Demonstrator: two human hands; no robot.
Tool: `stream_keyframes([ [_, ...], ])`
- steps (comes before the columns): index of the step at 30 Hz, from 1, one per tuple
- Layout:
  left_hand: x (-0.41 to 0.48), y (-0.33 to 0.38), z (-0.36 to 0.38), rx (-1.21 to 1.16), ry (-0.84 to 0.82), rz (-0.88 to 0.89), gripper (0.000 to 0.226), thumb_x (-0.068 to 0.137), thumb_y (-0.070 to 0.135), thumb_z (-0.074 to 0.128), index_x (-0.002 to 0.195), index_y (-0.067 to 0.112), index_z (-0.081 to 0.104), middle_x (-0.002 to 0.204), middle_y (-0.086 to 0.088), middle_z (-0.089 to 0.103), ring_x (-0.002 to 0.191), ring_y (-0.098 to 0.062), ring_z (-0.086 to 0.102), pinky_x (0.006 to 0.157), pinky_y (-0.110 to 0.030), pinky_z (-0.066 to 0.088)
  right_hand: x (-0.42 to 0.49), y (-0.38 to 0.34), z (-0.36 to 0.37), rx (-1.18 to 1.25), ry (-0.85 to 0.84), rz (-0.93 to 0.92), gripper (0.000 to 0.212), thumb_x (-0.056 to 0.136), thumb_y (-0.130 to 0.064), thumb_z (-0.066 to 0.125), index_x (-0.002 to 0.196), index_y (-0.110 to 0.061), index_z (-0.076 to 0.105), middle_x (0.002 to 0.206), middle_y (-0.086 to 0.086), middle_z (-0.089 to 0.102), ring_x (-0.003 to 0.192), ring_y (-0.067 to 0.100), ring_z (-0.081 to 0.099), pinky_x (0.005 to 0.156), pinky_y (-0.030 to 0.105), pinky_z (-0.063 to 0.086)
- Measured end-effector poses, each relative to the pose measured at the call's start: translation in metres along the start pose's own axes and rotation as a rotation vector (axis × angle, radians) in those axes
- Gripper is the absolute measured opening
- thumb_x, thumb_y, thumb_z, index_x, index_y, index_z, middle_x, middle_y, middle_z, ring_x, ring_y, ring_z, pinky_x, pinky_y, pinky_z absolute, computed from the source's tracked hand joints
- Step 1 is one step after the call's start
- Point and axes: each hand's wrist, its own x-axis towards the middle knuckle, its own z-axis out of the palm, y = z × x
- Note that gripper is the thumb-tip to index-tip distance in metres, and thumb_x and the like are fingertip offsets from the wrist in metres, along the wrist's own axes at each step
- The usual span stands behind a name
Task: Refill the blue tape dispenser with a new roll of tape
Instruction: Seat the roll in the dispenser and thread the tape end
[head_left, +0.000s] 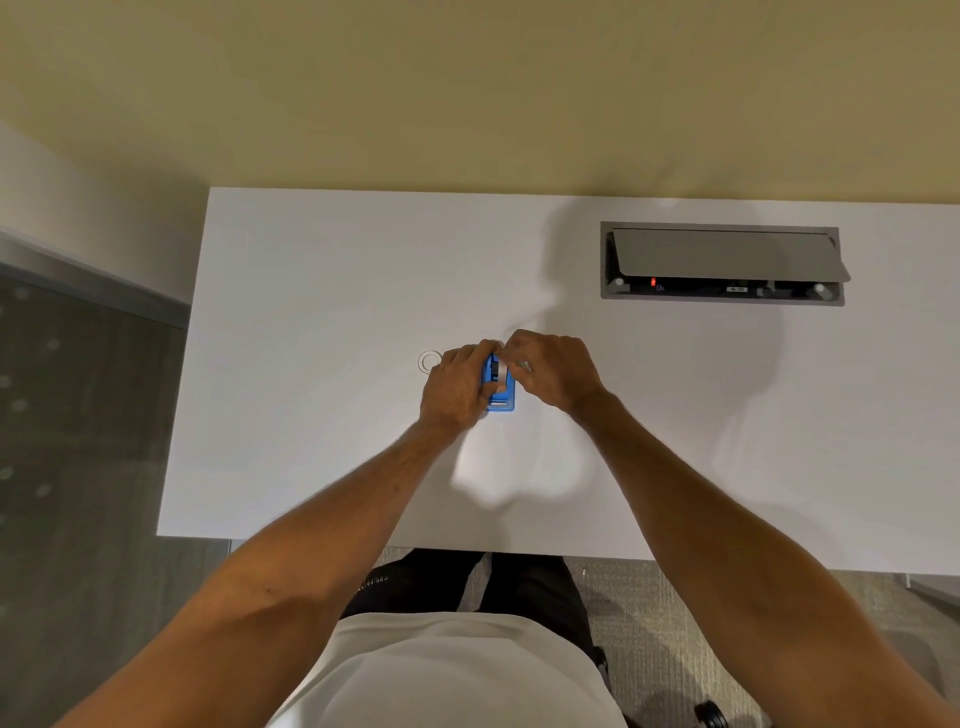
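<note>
The blue tape dispenser (501, 392) stands on the white table (322, 312), its cutter end toward me. My left hand (457, 387) wraps around its left side and holds it. My right hand (553, 371) comes in from the right, fingertips pinched on the tape roll (498, 368) sitting in the top of the dispenser. Only a sliver of that roll shows between my fingers. A clear, empty-looking tape ring (429, 361) lies flat on the table just left of my left hand.
An open grey cable box (722, 265) with its lid tilted up is set into the table at the back right. The table's left edge drops to a dark floor. My legs and a chair wheel show below the near edge.
</note>
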Motion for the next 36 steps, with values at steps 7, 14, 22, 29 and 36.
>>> stream_keyframes([
  [7,-0.003,0.006,-0.006,-0.003,-0.021,-0.029,0.070,0.097,0.065,0.049,0.146,0.015,0.053,0.136,-0.005,0.067,0.124,-0.030,0.063,0.110,-0.042,0.050,0.002,-0.001,-0.001,0.043,-0.003,0.032,0.029,0.098,-0.041,0.058,0.109,-0.016,0.069,0.100,0.000,0.073,0.082,0.021,0.069,0.075,0.032,0.059],
  [14,-0.006,0.010,-0.007,0.005,-0.006,-0.034,0.078,0.087,0.065,0.036,0.144,0.014,0.055,0.133,-0.003,0.069,0.123,-0.029,0.064,0.109,-0.040,0.050,0.001,-0.002,-0.002,0.016,-0.007,-0.010,0.037,0.098,-0.050,0.056,0.117,-0.023,0.072,0.112,-0.007,0.072,0.085,0.015,0.069,0.067,0.018,0.039],
  [22,-0.003,0.004,-0.004,0.016,-0.009,-0.016,0.057,0.101,0.049,0.061,0.146,0.014,0.053,0.135,-0.004,0.068,0.125,-0.030,0.063,0.110,-0.038,0.049,0.003,-0.002,0.001,0.021,0.039,0.034,0.033,0.100,-0.046,0.054,0.107,-0.020,0.072,0.103,-0.005,0.074,0.079,0.019,0.070,0.064,0.021,0.037],
  [29,-0.008,0.012,-0.010,-0.026,0.000,-0.032,0.094,0.079,0.075,0.023,0.144,0.015,0.055,0.132,-0.003,0.070,0.122,-0.029,0.064,0.109,-0.039,0.050,-0.002,0.001,-0.001,0.022,0.000,-0.022,0.038,0.097,-0.050,0.057,0.121,-0.024,0.071,0.118,-0.008,0.071,0.089,0.016,0.070,0.070,0.020,0.048],
  [36,-0.004,0.005,-0.003,-0.002,-0.002,-0.036,0.067,0.100,0.063,0.047,0.147,0.015,0.052,0.136,-0.006,0.068,0.127,-0.031,0.062,0.111,-0.041,0.050,0.004,0.004,-0.001,-0.058,-0.027,-0.041,0.041,0.102,-0.053,0.046,0.119,-0.024,0.070,0.118,-0.009,0.071,0.087,0.015,0.069,0.068,0.017,0.037],
])
